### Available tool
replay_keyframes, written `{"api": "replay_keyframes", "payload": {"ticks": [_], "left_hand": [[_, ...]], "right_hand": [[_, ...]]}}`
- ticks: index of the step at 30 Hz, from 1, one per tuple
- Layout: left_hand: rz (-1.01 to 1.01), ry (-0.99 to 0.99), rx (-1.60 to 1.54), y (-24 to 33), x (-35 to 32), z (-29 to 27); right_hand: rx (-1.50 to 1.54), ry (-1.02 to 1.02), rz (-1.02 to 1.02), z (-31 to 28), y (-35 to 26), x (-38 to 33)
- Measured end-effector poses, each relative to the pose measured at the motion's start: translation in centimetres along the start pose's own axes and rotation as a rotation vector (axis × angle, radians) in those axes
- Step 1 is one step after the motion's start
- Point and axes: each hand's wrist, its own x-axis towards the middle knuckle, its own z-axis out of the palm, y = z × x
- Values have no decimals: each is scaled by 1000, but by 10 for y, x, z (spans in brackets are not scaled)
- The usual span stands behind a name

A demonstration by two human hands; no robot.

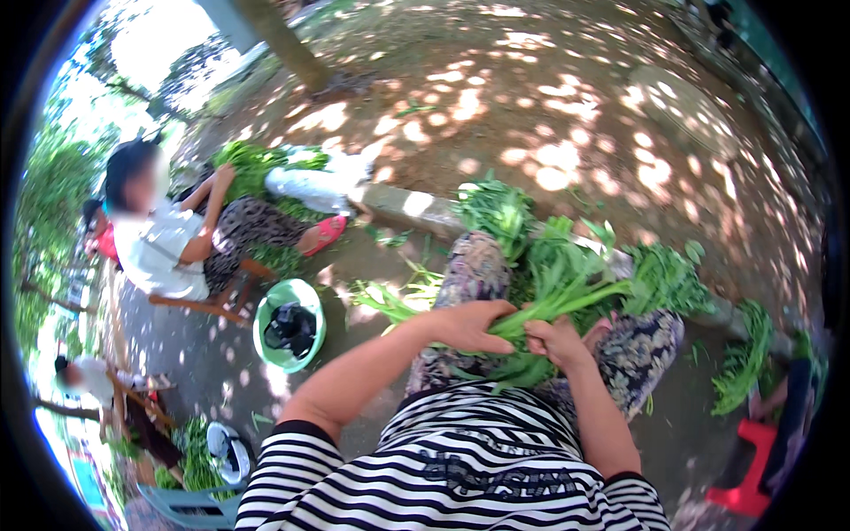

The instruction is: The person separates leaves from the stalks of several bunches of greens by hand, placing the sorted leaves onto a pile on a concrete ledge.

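Observation:
A bunch of leafy green stalks point(567, 288) lies across my lap, its leafy tops spreading away from me. My left hand point(471, 326) is wrapped round the stalks from the left, with the thumb on the near side. Close beside it, my right hand point(553, 342) is closed with fingers curled on the stalks; its exact grip is partly hidden. Past my knees lie more leafy greens point(498, 215), and another heap of greens point(664, 279) sits to the right. Pale cut stalks point(390, 305) lie on the ground left of my left forearm.
A low concrete curb point(412, 205) runs beyond the greens. To the left stands a light green basin point(295, 288) holding a black plastic bag point(290, 330). A person point(164, 239) sits on a wooden chair point(199, 305) handling greens. A red stool point(748, 469) is at right.

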Motion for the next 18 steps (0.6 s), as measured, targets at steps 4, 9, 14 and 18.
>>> {"api": "replay_keyframes", "payload": {"ticks": [4,9,14,18], "left_hand": [[-129,-235,25,-7,13,-25],[-208,-461,-18,3,24,-28],[-132,-415,-428,-8,22,-7],[-307,-193,-365,2,10,-8]], "right_hand": [[-104,0,-85,10,-15,-3],[-313,-64,-427,11,-21,-6],[-459,-174,-313,3,-36,-11],[-332,-71,-185,1,-35,-16]]}}
